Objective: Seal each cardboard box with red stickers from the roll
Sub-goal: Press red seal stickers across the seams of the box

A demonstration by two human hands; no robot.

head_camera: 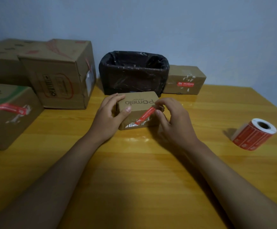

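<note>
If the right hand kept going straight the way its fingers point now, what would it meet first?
The right hand points forward and left, fingertips already at the upper end of the red sticker on the small Pomelo box. It would press into that sticker and box straight away; the left hand lies beyond.

The print on the red sticker [145, 115] is too small to be read. The small box [138, 103] is partly covered at its left end by the left hand [110, 113] and at its right end by the right hand [172, 119]. The box at the left edge [10, 113] is cut off by the frame. The inside of the black-lined bin [133, 71] cannot be made out.
</note>
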